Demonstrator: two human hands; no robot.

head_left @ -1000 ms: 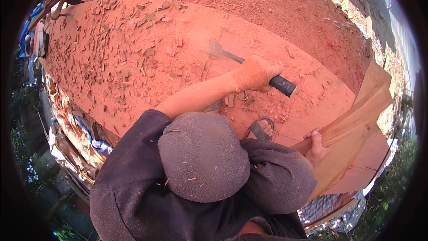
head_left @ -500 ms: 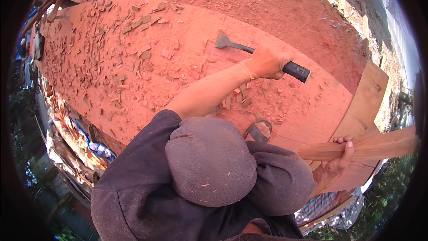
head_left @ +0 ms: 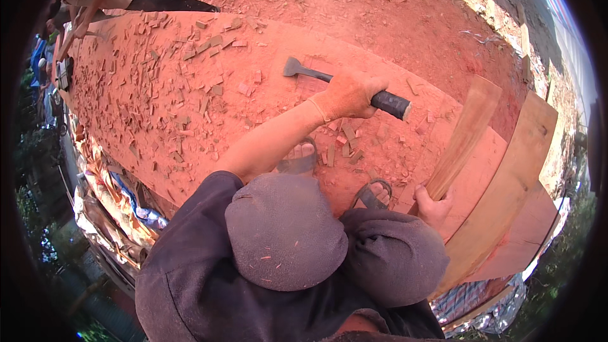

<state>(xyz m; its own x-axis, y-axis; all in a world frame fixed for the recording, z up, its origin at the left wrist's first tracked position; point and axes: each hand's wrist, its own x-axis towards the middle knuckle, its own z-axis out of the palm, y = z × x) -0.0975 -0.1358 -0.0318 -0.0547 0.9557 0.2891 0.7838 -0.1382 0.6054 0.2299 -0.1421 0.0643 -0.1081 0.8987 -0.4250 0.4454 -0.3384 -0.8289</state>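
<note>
Left hand (head_left: 347, 96) fisted tight round black-handled steel hatchet (head_left: 304, 69), 12 o'clock; likely head-heavy, best gripped low. Right hand (head_left: 434, 206) closed on thin reddish wooden plank (head_left: 462, 139), 3 o'clock; probably stiff, light, splintery.

Loose wood chips (head_left: 190, 82) littered the red slab's (head_left: 126, 126) left half, while stacked planks (head_left: 506, 183) crowded its right end.
</note>
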